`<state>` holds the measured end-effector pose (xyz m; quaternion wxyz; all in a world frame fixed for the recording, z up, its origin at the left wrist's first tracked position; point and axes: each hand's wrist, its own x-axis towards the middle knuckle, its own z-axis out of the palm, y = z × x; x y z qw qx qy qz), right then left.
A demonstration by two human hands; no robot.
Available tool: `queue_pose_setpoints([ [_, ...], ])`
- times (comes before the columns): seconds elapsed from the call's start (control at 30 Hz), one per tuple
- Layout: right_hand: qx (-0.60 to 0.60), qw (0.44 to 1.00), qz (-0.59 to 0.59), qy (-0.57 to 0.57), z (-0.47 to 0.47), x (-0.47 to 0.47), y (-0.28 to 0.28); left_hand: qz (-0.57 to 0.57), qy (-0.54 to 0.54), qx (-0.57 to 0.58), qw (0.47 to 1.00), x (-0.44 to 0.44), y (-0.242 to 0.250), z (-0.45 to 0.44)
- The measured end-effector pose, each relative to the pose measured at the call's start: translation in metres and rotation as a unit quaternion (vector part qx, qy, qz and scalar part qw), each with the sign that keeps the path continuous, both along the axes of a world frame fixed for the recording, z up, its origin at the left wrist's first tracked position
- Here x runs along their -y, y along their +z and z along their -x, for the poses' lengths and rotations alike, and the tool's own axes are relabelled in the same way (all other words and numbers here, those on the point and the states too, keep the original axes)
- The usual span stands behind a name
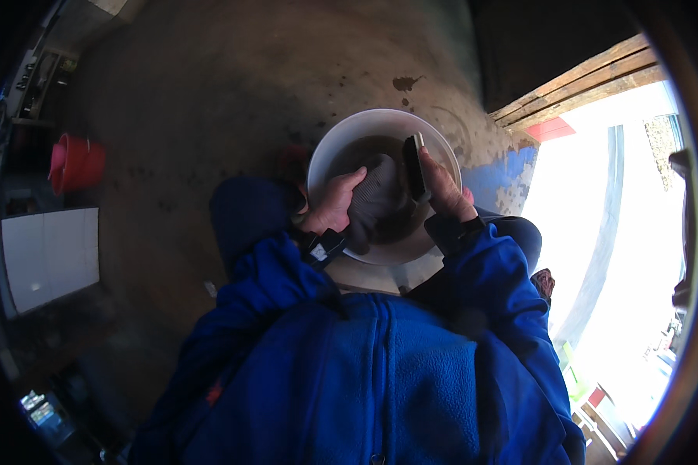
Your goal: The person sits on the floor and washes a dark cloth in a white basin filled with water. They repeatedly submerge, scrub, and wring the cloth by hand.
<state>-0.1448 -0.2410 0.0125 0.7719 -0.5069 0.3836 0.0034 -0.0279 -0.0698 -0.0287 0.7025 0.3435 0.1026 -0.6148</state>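
A round white basin [378, 119] with dark water in it stands on the floor between my knees. My left hand [336, 200] grips the edge of a dark grey ribbed cloth [372, 189], thumb on top, at the basin's left side; the fingers beneath are partly hidden. At the right side my right hand [447, 189] holds a scrubbing brush [414, 165] with a pale back and dark bristles. The brush is tilted on its edge, its bristles turned towards the cloth, apart from it.
A red bucket [81, 164] stands at the far left, near a white low box or panel [52, 256]. Wet spots mark the floor beyond the basin. On the right, a wooden door frame [581, 81] borders a bright opening.
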Motion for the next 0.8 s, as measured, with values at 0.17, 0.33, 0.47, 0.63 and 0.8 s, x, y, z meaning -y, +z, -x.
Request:
queue_pose_setpoints([
  [0.17, 0.058, 0.984, 0.161, 0.044, 0.0, -0.02, -0.03, -0.019, 0.013, 0.001, 1.0, 0.004, 0.007, 0.002],
  [0.33, -0.062, 0.959, 0.255, 0.108, 0.014, -0.005, -0.097, -0.028, 0.0, -0.035, 0.999, 0.001, 0.015, -0.005],
  [0.47, -0.102, 0.884, 0.42, 0.18, 0.011, 0.003, -0.098, -0.052, -0.016, 0.012, 0.998, -0.005, 0.014, -0.013],
  [0.63, 0.16, 0.965, 0.14, 0.155, 0.0, -0.004, -0.051, -0.046, -0.046, 0.068, 0.996, -0.007, 0.01, -0.012],
  [0.8, 0.124, 0.928, 0.262, 0.235, -0.009, -0.008, -0.041, -0.113, -0.149, 0.341, 0.921, -0.006, 0.007, -0.013],
])
